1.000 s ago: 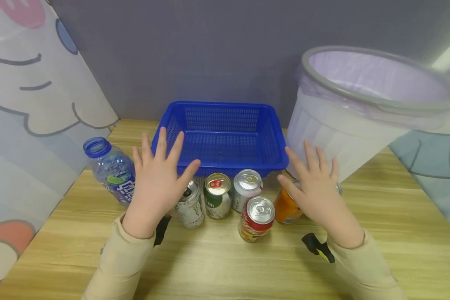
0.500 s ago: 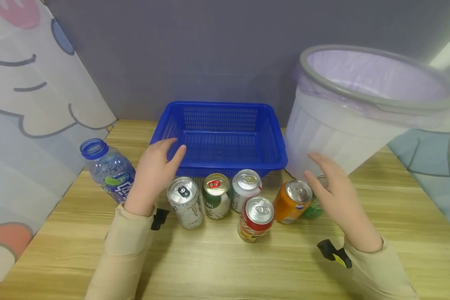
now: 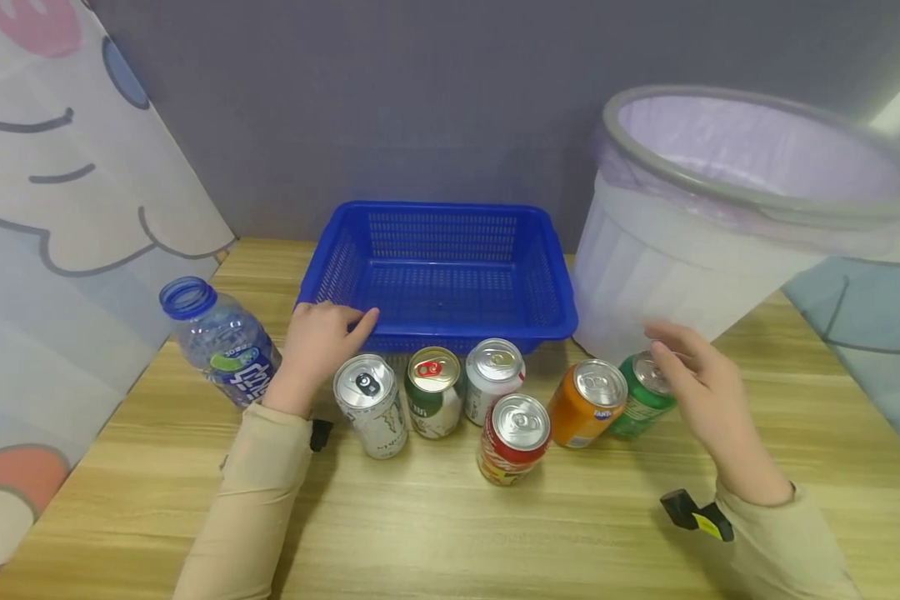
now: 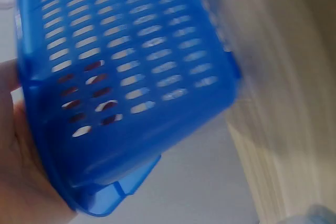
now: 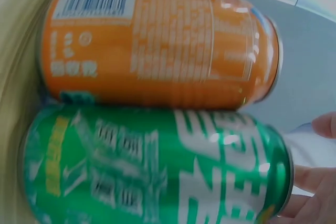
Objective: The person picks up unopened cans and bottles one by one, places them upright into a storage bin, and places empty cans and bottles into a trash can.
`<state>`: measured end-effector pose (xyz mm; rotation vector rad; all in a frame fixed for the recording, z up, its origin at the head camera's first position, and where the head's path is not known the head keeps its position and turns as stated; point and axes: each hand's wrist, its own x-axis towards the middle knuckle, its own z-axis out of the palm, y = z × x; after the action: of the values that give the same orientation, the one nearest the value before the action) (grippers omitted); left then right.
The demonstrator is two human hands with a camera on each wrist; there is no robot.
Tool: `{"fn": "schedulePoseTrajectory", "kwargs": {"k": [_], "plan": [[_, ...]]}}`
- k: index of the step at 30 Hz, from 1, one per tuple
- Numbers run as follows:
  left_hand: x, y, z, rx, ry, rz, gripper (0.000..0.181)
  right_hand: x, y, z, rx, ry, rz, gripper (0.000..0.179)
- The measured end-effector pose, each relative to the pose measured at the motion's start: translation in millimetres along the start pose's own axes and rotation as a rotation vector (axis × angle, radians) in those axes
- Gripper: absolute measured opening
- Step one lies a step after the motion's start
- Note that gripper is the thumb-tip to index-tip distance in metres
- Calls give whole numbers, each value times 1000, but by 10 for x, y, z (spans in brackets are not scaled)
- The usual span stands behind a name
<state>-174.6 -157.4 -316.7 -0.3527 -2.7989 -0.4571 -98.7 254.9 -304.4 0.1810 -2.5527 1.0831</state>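
At the left of the wooden table (image 3: 435,533), a clear bottle (image 3: 228,354) with a blue neck. Right of it, the left hand (image 3: 318,337) at the near left corner of the blue basket (image 3: 438,292), over its rim; grip impossible to tell, with fingertips hidden. Along the basket's near side, in order: a white patterned can (image 3: 375,421), a green-and-white can (image 3: 431,414) with a red tab, a white can (image 3: 489,390) and, nearer, a red can (image 3: 513,454). Next, an orange can (image 3: 579,410) just beside a green can (image 3: 637,402). At the green can's top, the right hand (image 3: 708,387), thumb and fingers spread apart; contact impossible to tell. At far right, a white bin (image 3: 667,250) with a lilac liner.
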Motion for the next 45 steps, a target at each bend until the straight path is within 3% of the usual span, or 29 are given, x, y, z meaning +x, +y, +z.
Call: {"fn": "schedulePoseTrajectory", "kwargs": {"k": [5,12,17,21,31,38,45], "plan": [[-1,1,35,83,3,17,48,44,194,-65,91,-51,-32,28],[5,3,47,103,23,11,48,170,559,-148,525,-352,-215,43],[5,8,53,111,29,12,47,208,759,-130,644,-537,-273,52],[5,15,54,114,34,13,47,224,837,-72,757,-612,-318,68],[3,5,70,111,40,11,47,277,902,65,827,-710,-437,91],[2,17,53,109,33,-2,47,290,900,128,873,-692,-475,87],[3,14,66,110,40,3,47,249,883,150,890,-661,-440,74]]}}
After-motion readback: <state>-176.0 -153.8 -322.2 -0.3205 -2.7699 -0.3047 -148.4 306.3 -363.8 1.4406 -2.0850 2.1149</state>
